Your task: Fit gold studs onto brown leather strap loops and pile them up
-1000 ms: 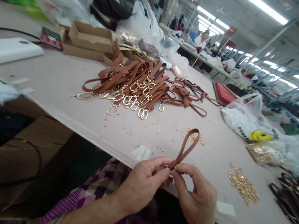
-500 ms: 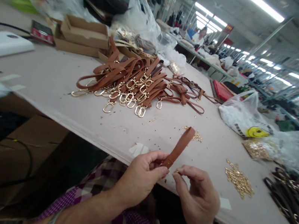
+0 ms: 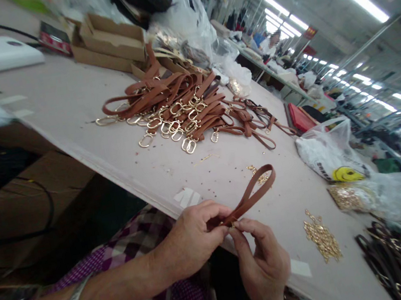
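My left hand [image 3: 198, 234] grips a brown leather strap [image 3: 255, 197] between thumb and fingers near the table's front edge. The strap is folded into a loop that points up and to the right. Right beside it, my right hand [image 3: 261, 257] is closed in a pinch, its fingertips touching the strap's gathered end. A tiny gold-coloured metal piece [image 3: 232, 225] shows at those fingertips, mostly covered by them. Just behind the loop lies a small scatter of gold metal pieces [image 3: 262, 179]; a larger pile of gold pieces [image 3: 321, 237] is to the right of my right hand.
Brown straps with gold clasps [image 3: 178, 108] are heaped across the table [image 3: 106, 159]. Behind them stand cardboard boxes [image 3: 110, 40] and plastic bags [image 3: 195, 19]. A smiley-face bag [image 3: 332, 154] and dark straps [image 3: 397, 261] lie at the right.
My right hand has moved up and left, bringing the gold piece against the strap. The strap has turned, so its loop now shows open from the side.
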Demonstrator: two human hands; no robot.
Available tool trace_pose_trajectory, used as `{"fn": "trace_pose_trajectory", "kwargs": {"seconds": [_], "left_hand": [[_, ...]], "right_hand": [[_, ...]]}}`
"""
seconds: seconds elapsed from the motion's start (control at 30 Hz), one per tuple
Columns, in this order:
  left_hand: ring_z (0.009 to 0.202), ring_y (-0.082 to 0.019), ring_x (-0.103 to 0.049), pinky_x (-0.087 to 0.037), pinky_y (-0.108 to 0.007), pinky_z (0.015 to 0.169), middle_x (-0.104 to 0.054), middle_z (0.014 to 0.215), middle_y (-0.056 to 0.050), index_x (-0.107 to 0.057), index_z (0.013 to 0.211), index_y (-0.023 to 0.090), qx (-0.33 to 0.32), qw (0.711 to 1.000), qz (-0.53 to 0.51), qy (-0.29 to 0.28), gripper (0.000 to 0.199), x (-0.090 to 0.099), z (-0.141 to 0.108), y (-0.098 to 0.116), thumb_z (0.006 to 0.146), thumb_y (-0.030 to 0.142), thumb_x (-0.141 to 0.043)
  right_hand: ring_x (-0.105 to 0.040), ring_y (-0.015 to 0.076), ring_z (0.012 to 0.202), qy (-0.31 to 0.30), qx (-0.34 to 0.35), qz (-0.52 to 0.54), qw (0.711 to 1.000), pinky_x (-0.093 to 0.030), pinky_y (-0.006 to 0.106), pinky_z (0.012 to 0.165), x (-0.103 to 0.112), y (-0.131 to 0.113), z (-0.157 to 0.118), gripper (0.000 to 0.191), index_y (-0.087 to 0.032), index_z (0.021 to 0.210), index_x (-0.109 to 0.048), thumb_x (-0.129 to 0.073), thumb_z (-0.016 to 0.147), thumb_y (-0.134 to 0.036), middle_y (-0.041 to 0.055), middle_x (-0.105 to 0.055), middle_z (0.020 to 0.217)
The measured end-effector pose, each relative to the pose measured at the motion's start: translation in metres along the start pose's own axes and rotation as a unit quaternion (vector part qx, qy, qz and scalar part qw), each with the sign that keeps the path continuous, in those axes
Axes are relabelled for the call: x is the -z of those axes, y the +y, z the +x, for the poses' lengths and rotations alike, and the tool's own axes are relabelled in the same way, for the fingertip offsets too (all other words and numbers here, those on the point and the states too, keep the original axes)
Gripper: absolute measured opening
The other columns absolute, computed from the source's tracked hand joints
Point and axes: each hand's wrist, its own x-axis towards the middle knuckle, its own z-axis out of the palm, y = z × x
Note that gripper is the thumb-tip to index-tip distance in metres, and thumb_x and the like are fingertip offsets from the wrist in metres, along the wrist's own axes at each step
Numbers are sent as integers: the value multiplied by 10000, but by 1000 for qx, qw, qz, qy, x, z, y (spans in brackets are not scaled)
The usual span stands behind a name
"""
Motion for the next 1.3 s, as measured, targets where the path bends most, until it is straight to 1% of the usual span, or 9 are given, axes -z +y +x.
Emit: {"fn": "trace_pose_trajectory", "kwargs": {"seconds": [0.23,0.4,0.5,0.67,0.8,0.93,1.03,1.17,1.3], "left_hand": [[847,-134,-667,-483,-215,768,-739,887,47,-767,1045,264,-9,1000,-3,-7,419,-1,1,-4,770,9,-582],[855,-115,-677,-493,-188,770,-748,914,64,-766,1034,285,-26,1000,13,-9,444,1,-2,-6,769,-14,-571],[893,-108,-682,-495,-169,800,-748,951,67,-758,1047,305,-48,998,38,-23,439,2,-4,-7,795,3,-566],[869,-145,-704,-524,-173,779,-763,940,25,-770,1012,284,-104,988,112,-17,274,5,0,-17,845,148,-600],[852,-152,-719,-540,-160,767,-775,945,36,-767,1030,319,-143,978,146,-30,244,6,2,-25,848,226,-633],[849,-159,-729,-538,-157,799,-787,944,48,-775,1016,346,-163,975,152,11,260,1,-3,-29,800,235,-680],[867,-190,-729,-546,-196,828,-789,945,23,-785,952,318,-127,984,123,20,226,-5,-1,-29,757,239,-702],[813,-199,-713,-570,-231,736,-769,900,-13,-737,930,262,3,998,25,-64,167,-12,9,-20,795,338,-676],[543,-159,-633,-523,-222,466,-746,792,-36,-637,1012,208,126,986,-76,-81,290,-10,18,-10,816,420,-615]], "right_hand": [[-683,105,802,-16,-19,12,1000,-541,183,729,2,-1,1,183,-241,995,-644,-642,872,-106,-22,-718,892],[-681,113,814,-18,-109,63,992,-538,199,737,-3,5,-6,154,-248,974,-663,-670,859,-146,-26,-712,882],[-667,121,831,-7,-197,146,969,-536,224,750,-6,2,-10,131,-238,946,-650,-678,845,-159,-24,-691,881],[-624,128,762,12,-315,293,903,-522,251,702,-11,-9,-7,129,-209,871,-615,-714,796,-173,-30,-661,818],[-592,126,746,37,-337,333,880,-500,257,698,-10,-11,-4,177,-203,843,-580,-720,755,-140,-35,-645,803],[-566,117,712,45,-343,330,878,-476,244,664,-9,-12,-5,168,-206,826,-577,-695,741,-122,-46,-621,768],[-564,121,699,52,-349,325,877,-478,249,651,-10,-16,-6,166,-211,823,-577,-697,736,-137,-47,-615,762],[-597,130,723,31,-343,270,899,-496,253,669,4,-3,-2,176,-223,851,-580,-715,742,-197,-42,-629,785],[-665,160,805,36,-307,-19,951,-531,278,738,58,58,8,221,-227,990,-594,-603,844,-391,5,-702,871]]}}
